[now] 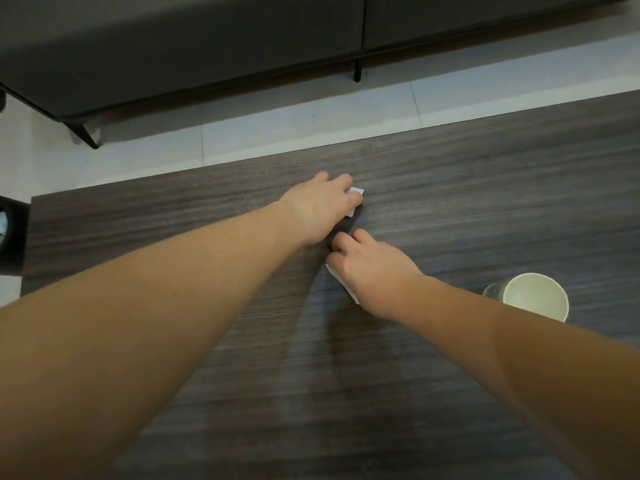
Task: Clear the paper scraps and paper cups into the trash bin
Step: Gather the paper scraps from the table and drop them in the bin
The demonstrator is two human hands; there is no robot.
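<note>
Smooth wood-grain table (pixel 450 188), round paper cup (pixel 535 296), angular white scraps (pixel 355 191).

On the table (pixel 450 188): left hand (pixel 320 206) on one paper scrap (pixel 355 192), right hand (pixel 369 268) just nearer, over another scrap (pixel 341 280). Paper cup (pixel 535 296) well right of both grips, beside a glass (pixel 493 291). Bin (pixel 12 233) far left, off the table edge. Cabinet (pixel 207 46) beyond.
</note>
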